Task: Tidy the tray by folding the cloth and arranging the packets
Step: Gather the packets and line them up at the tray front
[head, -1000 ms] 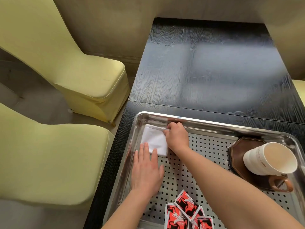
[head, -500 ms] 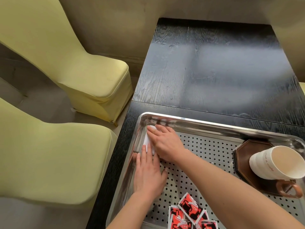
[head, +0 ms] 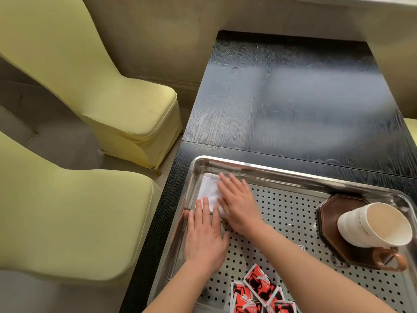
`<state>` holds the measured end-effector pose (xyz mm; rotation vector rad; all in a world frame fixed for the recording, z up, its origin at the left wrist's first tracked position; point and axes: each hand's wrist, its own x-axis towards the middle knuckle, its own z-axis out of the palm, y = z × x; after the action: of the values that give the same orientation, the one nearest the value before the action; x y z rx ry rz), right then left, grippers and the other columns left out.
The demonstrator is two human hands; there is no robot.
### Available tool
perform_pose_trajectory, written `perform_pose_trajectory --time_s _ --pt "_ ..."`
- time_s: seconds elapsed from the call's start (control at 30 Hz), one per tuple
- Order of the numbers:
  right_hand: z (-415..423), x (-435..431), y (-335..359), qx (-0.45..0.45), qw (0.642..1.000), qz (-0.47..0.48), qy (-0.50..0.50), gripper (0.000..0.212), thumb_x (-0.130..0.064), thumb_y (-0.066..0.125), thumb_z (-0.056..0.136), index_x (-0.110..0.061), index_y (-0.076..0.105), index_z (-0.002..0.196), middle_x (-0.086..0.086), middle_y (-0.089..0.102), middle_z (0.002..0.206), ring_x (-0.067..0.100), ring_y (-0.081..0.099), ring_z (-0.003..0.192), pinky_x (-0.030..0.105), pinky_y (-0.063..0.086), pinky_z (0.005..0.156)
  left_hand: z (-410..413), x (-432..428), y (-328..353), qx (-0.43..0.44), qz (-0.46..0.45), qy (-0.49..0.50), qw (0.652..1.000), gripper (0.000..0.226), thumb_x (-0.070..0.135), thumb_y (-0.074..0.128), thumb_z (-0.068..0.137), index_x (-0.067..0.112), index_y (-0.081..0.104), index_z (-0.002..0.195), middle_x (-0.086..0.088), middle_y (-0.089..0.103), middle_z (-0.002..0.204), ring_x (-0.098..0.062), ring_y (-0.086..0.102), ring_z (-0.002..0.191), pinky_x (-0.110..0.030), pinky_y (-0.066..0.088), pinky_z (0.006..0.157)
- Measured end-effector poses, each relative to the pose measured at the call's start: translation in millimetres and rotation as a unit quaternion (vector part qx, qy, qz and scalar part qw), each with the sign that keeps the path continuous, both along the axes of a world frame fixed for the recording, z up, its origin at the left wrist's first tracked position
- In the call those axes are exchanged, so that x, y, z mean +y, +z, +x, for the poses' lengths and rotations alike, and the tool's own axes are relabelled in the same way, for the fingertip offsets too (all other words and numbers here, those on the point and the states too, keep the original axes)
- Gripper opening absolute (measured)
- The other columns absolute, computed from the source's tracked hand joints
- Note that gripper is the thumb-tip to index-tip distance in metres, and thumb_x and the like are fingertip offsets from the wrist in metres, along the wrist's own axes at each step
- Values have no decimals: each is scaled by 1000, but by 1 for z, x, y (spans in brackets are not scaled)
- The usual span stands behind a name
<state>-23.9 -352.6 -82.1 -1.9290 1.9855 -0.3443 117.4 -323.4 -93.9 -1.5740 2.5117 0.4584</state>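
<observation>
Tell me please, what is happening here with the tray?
A person is tidying a metal tray on a dark table. Both hands lie flat, palms down, in the tray's far left corner: the right hand presses on a small folded white cloth, and the left hand has its fingertips on the cloth's near edge. The red packets lie in a loose overlapping pile at the near edge, not yet arranged. A cup rests tilted on a brown coaster at the right.

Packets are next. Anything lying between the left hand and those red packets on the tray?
Nothing visible. The left hand lies flat with its fingertips on the white cloth; only bare perforated tray floor separates it from the red packets. The right forearm crosses just beside that path.
</observation>
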Motion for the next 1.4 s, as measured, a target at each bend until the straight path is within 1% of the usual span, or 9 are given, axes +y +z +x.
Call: perform_pose_trajectory --time_s 0.1,0.17,0.27,0.43,0.63,0.9,1.0,1.13,1.4 --pt "2 15 1 -76 972 -63 -212 28 -21 52 101 -10 63 124 9 59 130 29 51 120 42 44 100 -2 1 1 -1 -3 1 1000 77 54 22 101 14 -12 156 -17 -31 160 -31 -35 145 -48 -10 123" --pt "5 17 3 -132 948 0 -288 17 -19 55 97 -13 65 109 3 63 103 23 58 96 34 43 78 -1 1 2 4 -6 8 1000 76 54 24 101 14 -8 158 -16 -28 161 -31 -32 146 -48 -8 123" --pt "7 12 9 -157 937 51 -307 14 -21 58 94 -15 66 103 -3 64 84 19 60 80 32 42 68 1 0 4 10 -19 15 1000 75 53 24 101 15 -4 159 -15 -24 163 -30 -28 148 -47 -8 124" --pt "12 2 14 -195 918 63 -339 17 -19 61 92 -16 65 108 -1 69 89 22 65 82 34 51 73 0 -5 7 17 -12 22 1000 76 53 27 101 14 -4 158 -13 -17 166 -31 -20 151 -46 -4 124" --pt "9 -3 11 -211 904 80 -364 17 -19 63 92 -19 64 109 1 70 99 19 64 86 30 49 77 0 -8 5 102 21 -2 995 66 49 38 101 40 3 156 -4 -8 166 -27 -21 151 -46 23 120" --pt "2 -1 9 -269 893 76 -353 9 -19 66 92 -21 63 100 4 72 93 25 74 78 46 59 82 1 -12 -3 73 17 -13 997 70 54 35 98 39 -1 156 -6 -16 166 -25 -29 149 -44 17 122" --pt "0 7 8 -285 891 62 -349 19 -19 66 93 -18 67 112 1 74 92 17 74 70 43 61 80 3 -12 -3 69 -3 -32 997 71 51 39 97 37 6 157 -11 -8 167 -28 -20 152 -43 0 122" --pt "-2 19 12 -298 896 76 -321 22 -21 66 94 -15 72 114 -1 75 96 16 74 75 41 61 81 6 -9 0 72 -48 -53 995 64 45 41 95 35 21 155 -13 16 165 -32 2 153 -48 7 123" --pt "-31 98 37 -358 856 47 -369 13 -22 66 95 -20 73 106 -6 75 91 9 74 71 35 64 72 2 4 23 70 -13 -46 996 66 48 39 97 31 15 156 -9 11 166 -28 -1 154 -45 1 123"
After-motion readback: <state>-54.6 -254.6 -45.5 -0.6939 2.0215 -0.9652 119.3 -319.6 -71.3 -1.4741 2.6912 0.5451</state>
